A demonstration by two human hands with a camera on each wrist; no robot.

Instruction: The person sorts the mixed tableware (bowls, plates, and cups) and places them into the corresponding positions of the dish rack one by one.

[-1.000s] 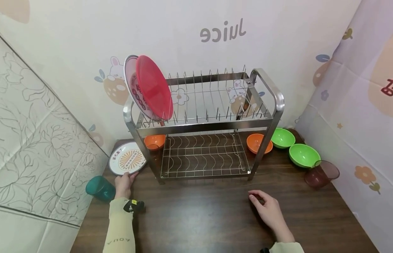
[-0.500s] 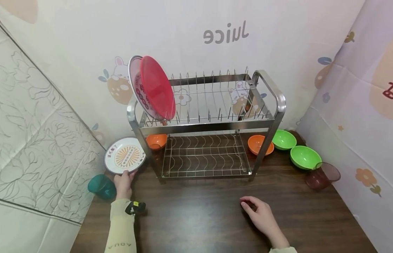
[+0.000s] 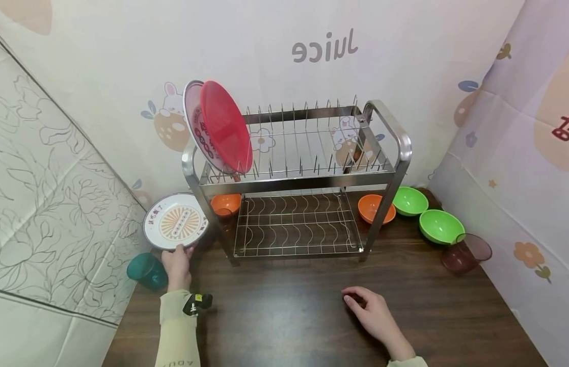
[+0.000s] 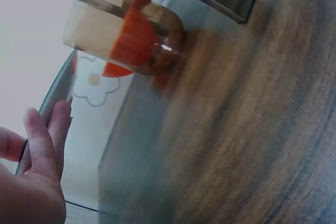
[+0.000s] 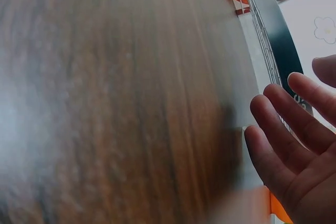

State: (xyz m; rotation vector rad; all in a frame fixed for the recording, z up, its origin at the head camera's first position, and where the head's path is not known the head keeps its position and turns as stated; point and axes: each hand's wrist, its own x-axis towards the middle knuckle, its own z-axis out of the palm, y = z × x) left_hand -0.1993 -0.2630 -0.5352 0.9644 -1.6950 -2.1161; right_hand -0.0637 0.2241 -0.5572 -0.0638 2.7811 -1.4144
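My left hand (image 3: pixel 177 266) pinches the near rim of a white plate (image 3: pixel 159 225) with a dark edge and an orange sunburst print. In the left wrist view the plate (image 4: pixel 56 92) is seen edge-on, raised off the table, with fingers beneath it. My right hand (image 3: pixel 370 312) hovers over the table in front of the rack, fingers loosely curved and holding nothing. On the upper tier of a metal dish rack (image 3: pixel 298 181), a red plate (image 3: pixel 225 127) and a patterned white plate (image 3: pixel 190 109) stand on edge at the left end.
A teal cup (image 3: pixel 147 271) stands left of my left hand. Behind the rack's left leg are an orange bowl (image 3: pixel 226 203) and a brownish clear cup (image 4: pixel 100 19). To the right sit another orange bowl (image 3: pixel 370 206), two green bowls (image 3: pixel 442 226) and a purplish cup (image 3: pixel 465 254).
The plate in my left hand has lifted and shifted slightly left, its face turning more toward the head camera. My right hand has drifted left and nearer.
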